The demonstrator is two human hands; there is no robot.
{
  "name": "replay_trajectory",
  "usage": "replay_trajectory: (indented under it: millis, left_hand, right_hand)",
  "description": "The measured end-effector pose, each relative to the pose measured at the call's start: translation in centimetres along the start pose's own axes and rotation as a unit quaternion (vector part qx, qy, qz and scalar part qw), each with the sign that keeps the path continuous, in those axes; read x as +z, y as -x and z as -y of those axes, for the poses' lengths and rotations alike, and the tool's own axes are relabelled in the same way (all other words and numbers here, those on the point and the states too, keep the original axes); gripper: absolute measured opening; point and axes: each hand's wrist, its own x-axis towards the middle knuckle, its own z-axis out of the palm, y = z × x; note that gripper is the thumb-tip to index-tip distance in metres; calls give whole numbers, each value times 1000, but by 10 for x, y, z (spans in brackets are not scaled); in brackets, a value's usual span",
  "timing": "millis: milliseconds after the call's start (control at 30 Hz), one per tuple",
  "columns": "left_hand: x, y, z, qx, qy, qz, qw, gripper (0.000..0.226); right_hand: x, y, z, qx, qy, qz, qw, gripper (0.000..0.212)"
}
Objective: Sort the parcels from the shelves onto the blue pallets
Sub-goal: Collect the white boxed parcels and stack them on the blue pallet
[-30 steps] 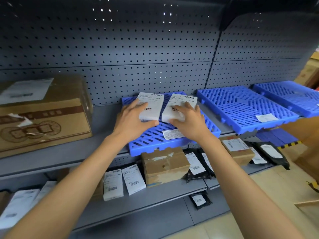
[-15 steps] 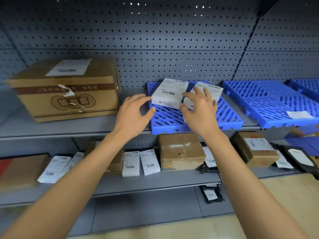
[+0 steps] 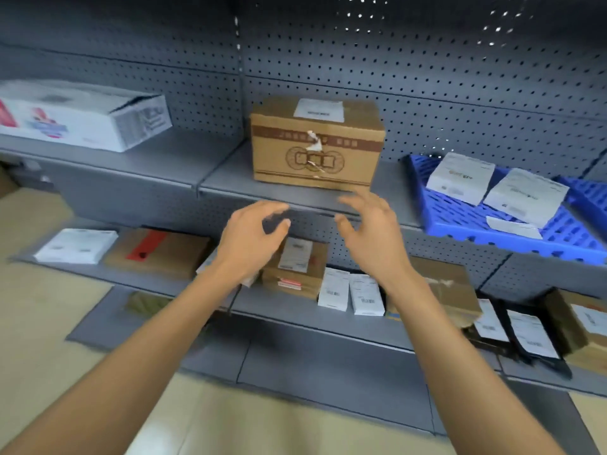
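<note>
While your left hand (image 3: 249,238) and right hand (image 3: 371,231) hover loose-fingered, grasping nothing, a brown carton (image 3: 315,142) sits ahead beside the blue pallet (image 3: 460,224); labels blurred, unreadable.

There is one view only, from the camera on my head, looking forward and down at a grey shelf unit (image 3: 210,159) close in front of me. My left hand (image 3: 249,239) and right hand (image 3: 371,231) sit near centre, a brown box (image 3: 315,149) at twelve o'clock, a blue pallet (image 3: 466,221) at three o'clock (the frame is blurred and tilted).
</note>
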Motion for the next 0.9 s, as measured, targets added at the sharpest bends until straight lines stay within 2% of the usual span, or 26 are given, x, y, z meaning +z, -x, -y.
replay_trajectory:
  millis: [100, 200, 300, 367, 500, 667, 900]
  left_hand:
    - [-50, 32, 37, -47, -5, -16, 999, 26]
    - [-97, 61, 74, -112, -23, 30, 993, 28]
    - [-141, 87, 108, -150, -66, 80, 983, 31]
    - [-168, 103, 127, -166, -82, 94, 978, 31]
    - [-213, 124, 155, -193, -67, 55, 977, 35]
    - [-256, 124, 186, -238, -69, -34, 968, 21]
    - [-304, 100, 226, -292, -96, -114, 945, 22]
  right_hand:
    - [36, 14, 50, -14, -31, 74, 997, 39]
    - [72, 21, 91, -41, -20, 173, 984, 39]
    - [103, 24, 135, -73, 57, 351, 932, 50]
    - [123, 26, 166, -102, 81, 405, 905, 52]
    - [154, 22, 219, -173, 96, 420, 886, 52]
    - [186, -2, 269, -215, 73, 439, 869, 55]
    - [238, -54, 319, -256, -3, 437, 862, 45]
